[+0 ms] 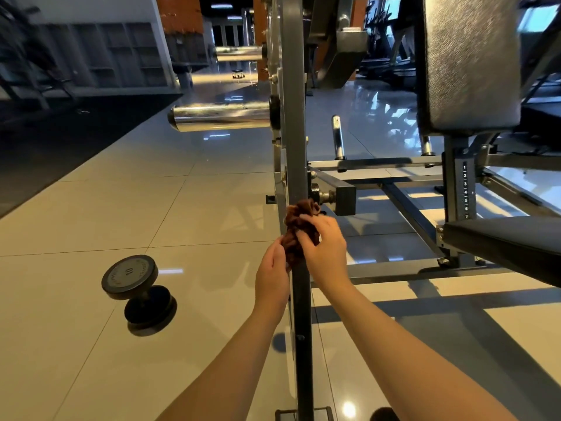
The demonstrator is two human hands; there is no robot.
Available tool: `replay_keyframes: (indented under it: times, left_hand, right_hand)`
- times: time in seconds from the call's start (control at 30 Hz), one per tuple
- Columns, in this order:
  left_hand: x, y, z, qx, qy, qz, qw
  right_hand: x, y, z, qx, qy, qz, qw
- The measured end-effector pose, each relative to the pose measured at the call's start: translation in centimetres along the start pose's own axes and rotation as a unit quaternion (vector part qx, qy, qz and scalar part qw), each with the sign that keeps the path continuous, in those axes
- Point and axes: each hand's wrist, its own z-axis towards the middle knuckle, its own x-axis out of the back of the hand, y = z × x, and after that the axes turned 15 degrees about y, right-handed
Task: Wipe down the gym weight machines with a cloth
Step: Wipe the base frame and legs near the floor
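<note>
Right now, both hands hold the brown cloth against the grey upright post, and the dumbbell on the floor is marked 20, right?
Not quite: the head view shows the dumbbell marked 10, not 20. The left hand and right hand do hold the brown cloth against the grey upright post.

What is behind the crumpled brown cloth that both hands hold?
The grey metal upright post of the machine passes behind the crumpled brown cloth, held by left hand and right hand. The covered stretch of post is hidden.
</note>
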Motion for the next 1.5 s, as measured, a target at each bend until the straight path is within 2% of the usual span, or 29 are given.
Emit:
replay_keyframes:
  times: [0.13,0.33,0.53,0.67,0.8,0.87,0.97,1.1,1.37,1.5]
  left_hand:
    - [0.2,-0.9,-0.2,-0.004,0.003,0.012,1.0]
    - [0.3,-1.9,-1.4,-0.002,-0.008,0.038,0.999]
    - [0.3,-1.9,-2.0,0.005,-0.005,0.023,1.0]
    - [0.5,-2.7,-1.7,0.001,0.0,0.036,0.999]
    - [0.4,-3.0,-1.3,-0.011,-0.004,0.04,0.999]
    - [0.3,-2.6,-1.4,-0.017,-0.004,0.042,0.999]
    - [0.2,-1.9,-1.6,-0.01,0.005,0.032,0.999]
    - [0.2,-2.4,-1.2,0.005,0.016,0.013,1.0]
    - [-0.2,-2.7,-1.5,-0.017,0.027,0.042,0.999]
    - [-0.3,-2.6,-1.6,-0.014,0.032,0.029,0.999]
  right_hand:
    - [0.7,2.7,-2.7,-0.039,-0.017,-0.004,0.999]
    - [2.9,4.3,-4.7,-0.135,-0.101,-0.066,0.983]
    - [0.9,0.7,-1.9,-0.082,-0.019,0.017,0.996]
    - [-0.6,1.6,-2.8,-0.069,0.015,-0.016,0.997]
    - [1.2,3.3,-4.8,-0.103,-0.031,-0.055,0.993]
    - [1.6,2.7,-3.9,-0.082,-0.044,-0.074,0.993]
    - [0.7,0.4,-1.2,-0.037,-0.012,-0.04,0.998]
    - [-0.9,-0.2,-0.7,-0.022,0.021,-0.028,0.999]
    - [1.9,3.6,-4.5,-0.073,-0.084,-0.08,0.991]
    - [1.2,0.8,-1.5,-0.066,-0.04,-0.003,0.997]
